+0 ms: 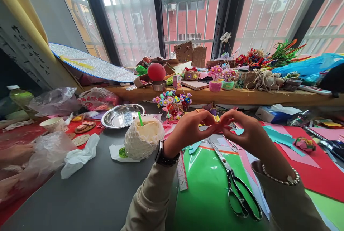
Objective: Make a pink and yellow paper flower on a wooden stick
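My left hand (189,129) and my right hand (243,127) are raised above the table, fingertips meeting in the middle. Both are closed in a pinch; a small reddish bit shows between the fingertips, too small and hidden to name. Below them lies a glossy green sheet (204,191). Large scissors (228,168) rest on it, blades slightly apart and pointing away from me. A ruler (182,173) lies along the sheet's left edge. Left of my left wrist stands a coconut (146,134) in white foam netting with a green straw.
A metal tray (120,116) and a paper cup (53,124) stand to the left. Another person's hand (16,155) is at the far left near plastic bags. Red paper (322,166) covers the right side. Crafted flowers (172,104) stand before the crowded windowsill (193,96).
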Demonstrator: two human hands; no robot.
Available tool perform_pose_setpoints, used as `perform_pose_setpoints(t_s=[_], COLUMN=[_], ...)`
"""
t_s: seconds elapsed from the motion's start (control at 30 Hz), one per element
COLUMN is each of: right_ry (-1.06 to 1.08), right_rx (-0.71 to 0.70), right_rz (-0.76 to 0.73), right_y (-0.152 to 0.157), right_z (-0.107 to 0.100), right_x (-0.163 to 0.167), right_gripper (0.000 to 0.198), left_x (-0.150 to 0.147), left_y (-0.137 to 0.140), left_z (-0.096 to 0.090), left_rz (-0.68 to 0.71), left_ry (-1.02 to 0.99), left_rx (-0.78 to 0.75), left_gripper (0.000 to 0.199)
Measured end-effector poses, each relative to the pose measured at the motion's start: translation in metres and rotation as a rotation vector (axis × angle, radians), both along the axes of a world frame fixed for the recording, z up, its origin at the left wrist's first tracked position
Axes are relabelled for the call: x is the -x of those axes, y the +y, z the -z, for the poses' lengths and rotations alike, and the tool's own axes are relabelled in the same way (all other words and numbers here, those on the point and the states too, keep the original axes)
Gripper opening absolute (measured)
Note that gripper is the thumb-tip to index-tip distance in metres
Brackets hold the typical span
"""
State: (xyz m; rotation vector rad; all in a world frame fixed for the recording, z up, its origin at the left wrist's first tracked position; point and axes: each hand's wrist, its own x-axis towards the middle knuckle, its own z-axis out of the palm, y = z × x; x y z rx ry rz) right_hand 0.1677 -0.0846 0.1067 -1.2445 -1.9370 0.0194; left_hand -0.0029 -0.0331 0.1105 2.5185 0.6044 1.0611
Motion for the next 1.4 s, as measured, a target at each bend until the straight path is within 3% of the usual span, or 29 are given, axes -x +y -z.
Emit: perform_pose_setpoints(t_s=[0.17,0.43,0.93,1.07,1.13,1.23,1.33,1.4], right_ry=[-0.014,-0.059,-0.261,-0.182,-0.062,0.154,0.274,0.242], right_rx=[-0.018,-0.161,-0.656,-0.665,-0.648,-0.538,-0.380,-0.330], right_rz=[0.031,0.060,0.086,0.117,0.125,0.145,0.166,0.192], right_y=[0.000,-0.003,0.003,0.000,0.000,0.001,0.003,0.004], right_z=[-0.001,-0.003,0.008,0.006,0.007,0.009,0.011,0.011], right_x=[0.000,0.001,0.006,0.009,0.010,0.009,0.007,0.006], right_gripper=[0.012,0.010,0.016,0.017,0.016,0.014,0.010,0.011], left_x=[-0.002,-0.001,0.001,0.001,0.002,0.001,0.000,0.000], left_y=[0.000,0.000,-0.007,-0.004,-0.001,0.005,0.009,0.009], left_z=[0.000,0.000,-0.003,-0.004,-0.002,0.001,0.004,0.005], left_rz=[-0.018,-0.070,-0.167,-0.128,-0.129,-0.116,-0.071,-0.081], left_ry=[0.021,0.038,-0.054,-0.130,-0.148,-0.122,-0.099,-0.091], left_rx=[-0.033,-0.194,-0.308,-0.274,-0.240,-0.170,-0.080,-0.029], left_gripper=[0.014,0.012,0.014,0.010,0.023,0.037,0.026,0.023])
